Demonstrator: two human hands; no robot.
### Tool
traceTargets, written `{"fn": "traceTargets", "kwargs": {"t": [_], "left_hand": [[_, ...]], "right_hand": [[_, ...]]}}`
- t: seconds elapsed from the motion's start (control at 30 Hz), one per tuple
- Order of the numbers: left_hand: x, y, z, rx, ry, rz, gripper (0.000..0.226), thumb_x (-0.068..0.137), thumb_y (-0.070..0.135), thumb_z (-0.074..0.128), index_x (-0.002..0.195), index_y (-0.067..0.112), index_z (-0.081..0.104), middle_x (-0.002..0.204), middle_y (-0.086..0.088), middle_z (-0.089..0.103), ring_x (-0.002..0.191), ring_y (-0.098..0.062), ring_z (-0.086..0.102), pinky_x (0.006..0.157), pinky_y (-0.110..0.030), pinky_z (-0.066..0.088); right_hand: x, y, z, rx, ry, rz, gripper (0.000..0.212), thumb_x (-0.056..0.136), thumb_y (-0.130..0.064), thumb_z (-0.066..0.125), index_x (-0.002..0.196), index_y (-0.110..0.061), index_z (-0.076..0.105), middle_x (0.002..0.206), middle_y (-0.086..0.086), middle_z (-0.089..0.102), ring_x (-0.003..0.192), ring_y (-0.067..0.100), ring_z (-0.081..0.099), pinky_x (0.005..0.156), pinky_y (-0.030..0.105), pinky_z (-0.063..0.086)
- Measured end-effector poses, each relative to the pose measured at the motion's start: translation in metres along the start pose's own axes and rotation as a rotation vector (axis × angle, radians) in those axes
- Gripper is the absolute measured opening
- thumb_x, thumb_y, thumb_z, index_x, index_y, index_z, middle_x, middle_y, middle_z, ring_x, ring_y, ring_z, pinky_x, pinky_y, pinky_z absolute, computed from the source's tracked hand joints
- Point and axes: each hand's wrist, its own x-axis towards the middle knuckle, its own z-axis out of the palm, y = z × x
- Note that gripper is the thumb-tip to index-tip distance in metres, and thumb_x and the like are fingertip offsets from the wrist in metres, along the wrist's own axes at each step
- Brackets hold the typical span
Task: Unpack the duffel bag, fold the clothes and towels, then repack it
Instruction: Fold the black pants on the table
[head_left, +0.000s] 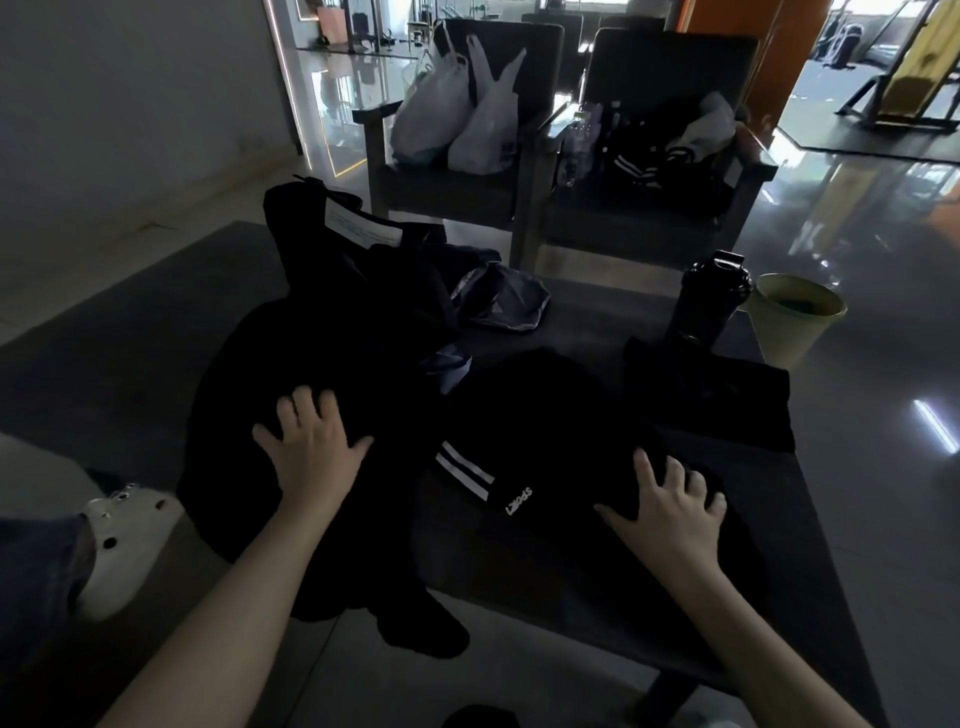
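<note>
A black duffel bag (332, 291) with a white label stands at the left of a low dark table (613, 322). In front of it lies a large black garment (249, 395), and my left hand (311, 441) rests flat on it with fingers spread. A second black garment (540, 415) with white stripes and white lettering lies at the table's middle. My right hand (670, 504) presses on its near right part, fingers spread. A folded black piece (717, 395) lies at the right. A grey-blue garment (504, 301) is crumpled beside the bag.
A black bottle (711, 301) stands at the table's far right, with a pale green bin (789, 317) on the floor beyond. Two dark armchairs behind hold white plastic bags (457, 109) and dark clothes (660, 150). A white shoe (119, 540) shows at left.
</note>
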Motion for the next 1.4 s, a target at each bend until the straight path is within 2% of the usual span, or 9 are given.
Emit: {"fn": "traceTargets", "kwargs": {"t": [0.23,0.43,0.53,0.77,1.03,1.13,1.23,1.33,1.4], "left_hand": [[-0.02,-0.03,0.007,-0.269,-0.286,-0.408,0.122,0.071,0.076,0.057,0.151,0.014,-0.01,0.157,-0.018,-0.006,0.141,-0.041,0.007,0.106,-0.065,0.02],[-0.022,-0.034,0.01,-0.341,-0.287,-0.325,0.037,0.101,0.019,0.041,0.133,0.001,0.044,0.105,-0.018,0.06,0.084,-0.028,0.058,0.066,-0.035,0.049],[-0.014,-0.039,-0.01,-0.282,-0.355,-0.189,0.022,0.099,0.008,0.04,0.088,0.008,0.059,0.079,-0.006,0.056,0.067,-0.018,0.052,0.055,-0.029,0.042],[0.027,-0.02,-0.098,-0.326,-0.178,-0.16,0.014,0.094,0.006,0.039,0.087,0.006,0.051,0.083,-0.007,0.052,0.068,-0.022,0.049,0.056,-0.032,0.038],[0.121,0.025,-0.191,-0.675,0.178,-0.152,0.042,0.094,0.001,0.035,0.134,-0.005,0.044,0.14,-0.025,0.045,0.13,-0.037,0.042,0.106,-0.035,0.032],[0.143,0.043,-0.2,-0.84,0.248,-0.072,0.049,0.094,0.002,0.033,0.143,0.006,0.037,0.147,-0.017,0.04,0.136,-0.03,0.036,0.111,-0.029,0.025],[0.152,0.059,-0.186,-0.876,0.133,0.081,0.053,0.1,0.013,0.038,0.151,0.015,0.022,0.151,-0.012,0.034,0.138,-0.027,0.032,0.11,-0.026,0.022],[0.157,0.062,-0.144,-0.656,-0.129,0.185,0.072,0.095,0.028,0.053,0.152,0.015,0.011,0.155,-0.01,0.022,0.143,-0.029,0.022,0.114,-0.036,0.021],[0.155,0.059,-0.111,-0.315,-0.258,0.204,0.079,0.094,0.04,0.051,0.153,0.021,0.002,0.161,-0.001,0.001,0.147,-0.024,0.004,0.117,-0.05,0.012]], "right_hand": [[-0.003,-0.008,-0.001,0.035,-0.012,0.003,0.099,0.074,-0.08,0.043,0.15,-0.029,0.006,0.153,0.011,0.019,0.14,0.035,0.019,0.111,0.055,0.019],[-0.009,-0.01,0.004,-0.046,0.022,-0.032,0.094,0.078,-0.078,0.041,0.15,-0.029,0.005,0.151,0.01,0.021,0.138,0.034,0.022,0.11,0.055,0.022],[-0.009,-0.01,0.003,-0.042,0.03,-0.035,0.091,0.079,-0.076,0.041,0.15,-0.03,0.006,0.149,0.009,0.023,0.138,0.033,0.023,0.11,0.054,0.023],[-0.012,-0.012,0.001,-0.019,0.025,-0.036,0.089,0.08,-0.075,0.042,0.149,-0.03,0.007,0.149,0.008,0.024,0.138,0.033,0.023,0.111,0.054,0.022],[-0.015,-0.013,0.006,-0.078,0.024,-0.05,0.089,0.082,-0.075,0.039,0.151,-0.03,0.004,0.152,0.007,0.02,0.141,0.031,0.019,0.112,0.052,0.019],[-0.015,-0.015,0.005,-0.053,0.014,-0.041,0.091,0.072,-0.071,0.059,0.147,-0.025,0.032,0.143,0.014,0.041,0.132,0.039,0.037,0.104,0.061,0.03],[-0.009,-0.009,0.017,0.029,0.052,-0.056,0.081,0.063,-0.074,0.06,0.115,-0.012,0.067,0.104,0.024,0.065,0.093,0.049,0.062,0.073,0.069,0.046],[-0.008,-0.006,0.028,0.036,0.072,-0.069,0.093,0.084,-0.076,0.008,0.108,-0.012,0.07,0.098,0.024,0.066,0.087,0.049,0.064,0.069,0.068,0.046],[-0.006,-0.006,0.029,0.042,0.043,-0.07,0.091,0.085,-0.075,0.009,0.109,-0.011,0.07,0.099,0.024,0.066,0.088,0.049,0.064,0.07,0.067,0.046]]}}
